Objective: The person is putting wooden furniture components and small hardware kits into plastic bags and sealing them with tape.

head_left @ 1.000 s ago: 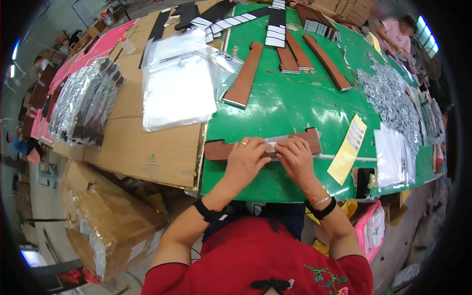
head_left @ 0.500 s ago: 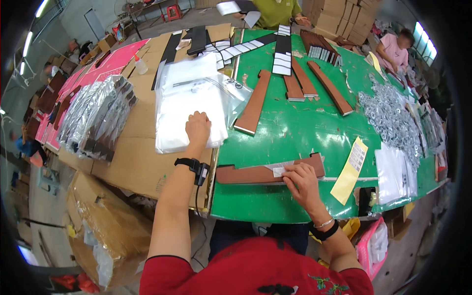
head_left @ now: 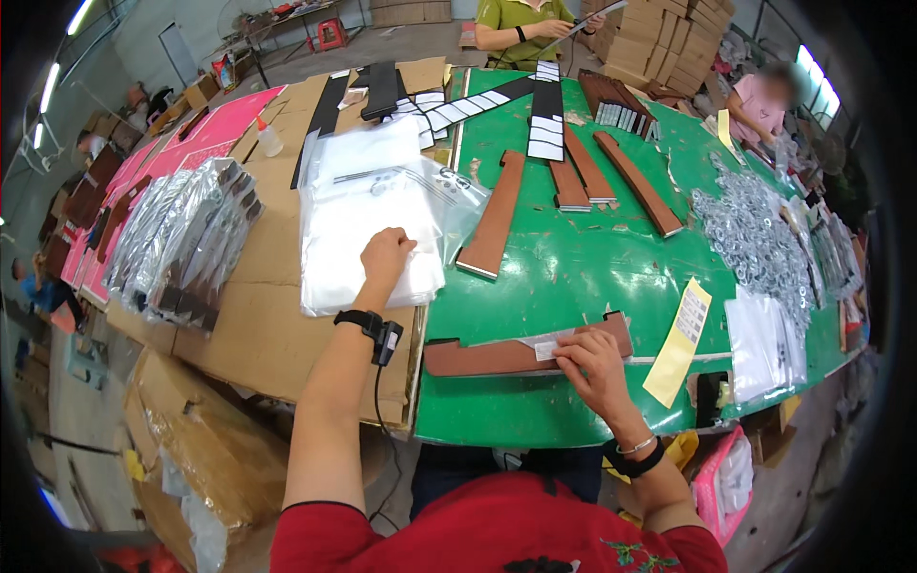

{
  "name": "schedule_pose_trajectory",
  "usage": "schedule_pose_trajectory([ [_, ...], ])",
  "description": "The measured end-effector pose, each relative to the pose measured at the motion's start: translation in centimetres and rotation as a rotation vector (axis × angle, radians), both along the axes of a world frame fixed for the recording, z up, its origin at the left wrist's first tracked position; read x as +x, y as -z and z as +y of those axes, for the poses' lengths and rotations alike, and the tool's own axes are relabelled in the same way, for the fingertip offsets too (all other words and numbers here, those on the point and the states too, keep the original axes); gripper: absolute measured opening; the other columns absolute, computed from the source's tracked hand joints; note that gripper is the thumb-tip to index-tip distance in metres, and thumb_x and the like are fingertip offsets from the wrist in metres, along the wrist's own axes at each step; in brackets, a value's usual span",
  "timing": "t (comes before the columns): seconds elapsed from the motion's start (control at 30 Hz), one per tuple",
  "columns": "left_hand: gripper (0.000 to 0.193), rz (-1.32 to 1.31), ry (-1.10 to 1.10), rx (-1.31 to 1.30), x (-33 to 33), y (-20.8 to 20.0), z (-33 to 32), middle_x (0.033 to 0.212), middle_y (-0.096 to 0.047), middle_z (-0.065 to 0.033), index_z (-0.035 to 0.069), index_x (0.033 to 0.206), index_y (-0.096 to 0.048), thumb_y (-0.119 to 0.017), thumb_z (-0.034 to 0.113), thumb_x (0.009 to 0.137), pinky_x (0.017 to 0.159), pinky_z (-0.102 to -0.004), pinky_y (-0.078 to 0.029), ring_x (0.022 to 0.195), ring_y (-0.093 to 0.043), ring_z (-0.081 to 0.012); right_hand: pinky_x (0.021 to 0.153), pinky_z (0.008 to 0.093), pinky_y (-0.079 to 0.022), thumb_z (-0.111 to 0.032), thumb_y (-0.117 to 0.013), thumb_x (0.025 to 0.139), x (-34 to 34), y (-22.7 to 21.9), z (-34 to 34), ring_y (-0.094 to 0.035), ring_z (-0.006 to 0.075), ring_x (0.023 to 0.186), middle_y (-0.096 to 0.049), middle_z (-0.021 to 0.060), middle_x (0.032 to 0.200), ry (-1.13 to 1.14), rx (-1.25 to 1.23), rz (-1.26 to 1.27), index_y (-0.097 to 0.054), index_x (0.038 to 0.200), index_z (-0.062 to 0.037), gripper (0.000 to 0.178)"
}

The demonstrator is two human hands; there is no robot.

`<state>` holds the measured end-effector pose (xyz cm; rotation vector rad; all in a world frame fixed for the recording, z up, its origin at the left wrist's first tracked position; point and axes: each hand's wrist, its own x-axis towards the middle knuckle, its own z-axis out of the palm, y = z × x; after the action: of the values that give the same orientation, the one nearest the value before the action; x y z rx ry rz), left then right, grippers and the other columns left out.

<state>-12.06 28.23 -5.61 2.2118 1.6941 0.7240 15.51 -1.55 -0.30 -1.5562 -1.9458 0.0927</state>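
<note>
My left hand (head_left: 385, 260) rests on a stack of clear plastic bags (head_left: 334, 277), its fingers curled closed. Whether a bag edge is pinched in them is hidden. Across the green table in front of me lies a brown wood-look bar (head_left: 482, 358) with a hooked right end. On top of it is a small clear packet with a white label (head_left: 546, 350). My right hand (head_left: 592, 365) lies over the bar's right part, its thumb and bent fingers closed at the packet's labelled end.
More brown bars (head_left: 495, 215) and black strips with white labels (head_left: 546, 124) lie farther back. At right are a heap of metal washers (head_left: 750, 224), a yellow label sheet (head_left: 680, 344) and flat clear bags (head_left: 764, 339). Wrapped bars (head_left: 181, 244) sit left. A co-worker (head_left: 525, 29) stands opposite.
My view has shifted slightly. My left hand has turned a little on the bags; my right hand stays on the bar. The co-worker opposite has raised a sheet toward the right.
</note>
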Motion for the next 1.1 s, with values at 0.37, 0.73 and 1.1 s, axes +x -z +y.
schedule_pose_trajectory([
  [0.37, 0.027, -0.638, 0.141, -0.262, -4.1, -11.2, -1.0, 0.068, -0.067, -0.002, 0.003, 0.079, -0.074, -0.064, 0.026, 0.089, 0.048, -0.0224, -0.038, 0.056, -0.053, -0.0063, 0.089, 0.0366, -0.048, -0.012, -0.066, 0.088, -3.5, -3.0, 1.8, -0.066, 0.0252, 0.094, -0.069, 0.0097, 0.104, -0.04, -0.083, 0.372, -0.069, 0.103, -0.0044, 0.016],
  [0.73, 0.027, -0.57, 0.353, -0.448, -0.5, -8.9, -9.6, 0.072, -0.066, 0.0016, 0.007, 0.082, -0.071, -0.063, 0.03, 0.093, 0.05, -0.0206, -0.035, 0.06, -0.052, -0.0028, 0.076, 0.029, -0.052, -0.025, -0.07, 0.091, -13.4, 1.3, 11.9, -0.067, 0.0153, 0.089, -0.07, 0.0066, 0.101, -0.065, -0.639, 1.53, -0.064, 0.116, 0.0008, 0.037],
  [1.1, 0.027, -0.406, 0.289, -0.115, -1.9, -4.2, -13.5, 0.083, -0.067, -0.0056, 0.001, 0.096, -0.072, -0.066, 0.027, 0.09, 0.065, -0.0297, -0.051, 0.073, -0.063, -0.0152, 0.071, 0.0269, -0.054, -0.017, -0.065, 0.093, -12.7, 3.2, 12.0, -0.068, 0.015, 0.08, -0.07, 0.0082, 0.089, -0.112, -0.502, 1.367, -0.066, 0.105, 0.0031, 0.023],
])
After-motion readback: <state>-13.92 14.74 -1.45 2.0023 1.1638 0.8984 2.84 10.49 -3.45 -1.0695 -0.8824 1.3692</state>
